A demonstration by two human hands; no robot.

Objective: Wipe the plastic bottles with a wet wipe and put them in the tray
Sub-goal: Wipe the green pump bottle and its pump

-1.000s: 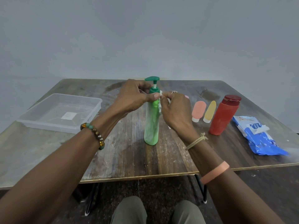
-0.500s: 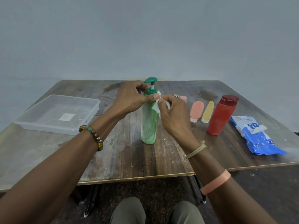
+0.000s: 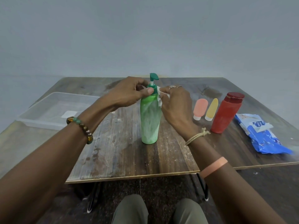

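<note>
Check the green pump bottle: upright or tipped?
Upright: the green pump bottle stands on its base on the table, pump head on top.

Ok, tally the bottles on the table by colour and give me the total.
Green pump bottle: 1
Red bottle: 1
Pink bottle: 1
Yellow bottle: 1
Total in view: 4

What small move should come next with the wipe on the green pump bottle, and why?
Probably slide the wet wipe down the side of the green pump bottle. The right hand pinches it against the collar, the left hand grips the neck, and the bottle stands upright on the table.
</note>
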